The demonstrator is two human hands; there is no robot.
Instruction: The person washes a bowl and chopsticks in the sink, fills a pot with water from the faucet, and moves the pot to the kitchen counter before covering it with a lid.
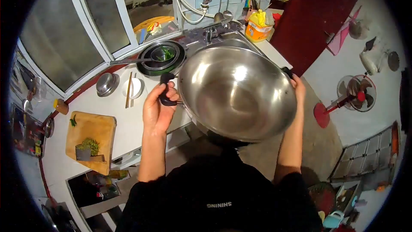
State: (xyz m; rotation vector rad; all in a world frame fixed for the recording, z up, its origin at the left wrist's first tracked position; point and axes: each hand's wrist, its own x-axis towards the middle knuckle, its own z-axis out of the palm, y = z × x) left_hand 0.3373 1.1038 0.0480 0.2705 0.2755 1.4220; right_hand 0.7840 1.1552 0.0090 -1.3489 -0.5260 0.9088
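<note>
A large shiny steel wok [238, 96] is held up in front of my body, its bare inside facing me. My left hand [159, 107] is closed round the black loop handle [168, 89] on its left side. On the far right my right hand [297, 87] grips the other black handle [287, 73], most of which is hidden behind the rim. Behind the wok, the sink [244, 43] is partly covered by it.
Left of the wok are stacked dark pans [150, 71] with greens, a white bowl [134, 88], chopsticks [129, 90] and a steel bowl [107, 84]. A cutting board [105, 133] bears a cleaver [89, 154] and chopped greens. A red fan [322, 115] stands at right.
</note>
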